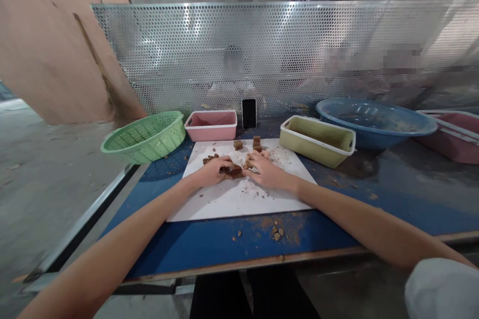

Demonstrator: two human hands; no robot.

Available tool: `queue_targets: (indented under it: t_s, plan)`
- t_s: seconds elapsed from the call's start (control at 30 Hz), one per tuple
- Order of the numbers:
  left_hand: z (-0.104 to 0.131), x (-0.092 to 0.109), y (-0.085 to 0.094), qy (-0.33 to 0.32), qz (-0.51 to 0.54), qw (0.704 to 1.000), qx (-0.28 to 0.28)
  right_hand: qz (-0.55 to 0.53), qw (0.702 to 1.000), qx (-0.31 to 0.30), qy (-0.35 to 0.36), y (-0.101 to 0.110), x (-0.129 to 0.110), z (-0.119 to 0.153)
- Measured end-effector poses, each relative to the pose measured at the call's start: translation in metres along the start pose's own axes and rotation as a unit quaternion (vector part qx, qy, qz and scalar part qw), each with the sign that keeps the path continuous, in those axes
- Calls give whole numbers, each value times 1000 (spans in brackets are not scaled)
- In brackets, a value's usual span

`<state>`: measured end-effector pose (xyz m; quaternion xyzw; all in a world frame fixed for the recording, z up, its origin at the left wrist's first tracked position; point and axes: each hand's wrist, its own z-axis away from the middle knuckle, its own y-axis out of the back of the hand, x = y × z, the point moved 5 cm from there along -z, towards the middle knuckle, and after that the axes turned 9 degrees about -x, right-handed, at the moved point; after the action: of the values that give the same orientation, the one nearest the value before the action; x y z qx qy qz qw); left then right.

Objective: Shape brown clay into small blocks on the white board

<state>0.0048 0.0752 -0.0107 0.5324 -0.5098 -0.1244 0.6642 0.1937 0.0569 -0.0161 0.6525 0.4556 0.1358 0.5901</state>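
Note:
My left hand (214, 170) has its fingers curled over dark brown pieces (235, 173) on the white sheet (220, 203). Close by on the right, my right hand (263, 169) is bent around a small light brown piece (247, 163), mostly hidden by the fingers. More dark pieces (209, 158) lie beyond my left hand. Two brown lumps stand farther back, one at the left (238, 145) and a stacked one (256, 142) at the right. Crumbs are scattered over the sheet.
Along the back stand a green basket (164, 140), a pink bin (211, 133), a phone (249, 113), a yellow-green bin (310, 145), a blue basin (377, 132) and another pink bin (452, 142). Behind them rises a perforated metal panel (277, 40). Small stones (277, 233) lie near the front edge.

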Motion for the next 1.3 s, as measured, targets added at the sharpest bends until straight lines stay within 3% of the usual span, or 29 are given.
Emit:
queue_targets:
  t_s: [0.17,0.37,0.5,0.67,0.9,1.1,1.3]
  plan:
    - [-3,-2,-1,4,-6,1000,-8,66,997,9,-31,1,1,-2]
    - [-3,-1,-1,4,9,1000,-6,73,997,0,10,1,-3,2]
    - [-2,0,0,7,15,1000,0,82,996,39,-8,2,0,2]
    - [-3,-3,-2,5,6,1000,-7,44,998,32,37,2,-2,3]
    - [1,3,-1,-23,20,999,-13,87,993,10,78,14,-3,9]
    - [-3,7,-5,58,-11,996,65,127,986,-15,110,16,-5,11]
    - [-7,14,-10,57,-51,994,80,126,982,-23,137,15,-4,11]
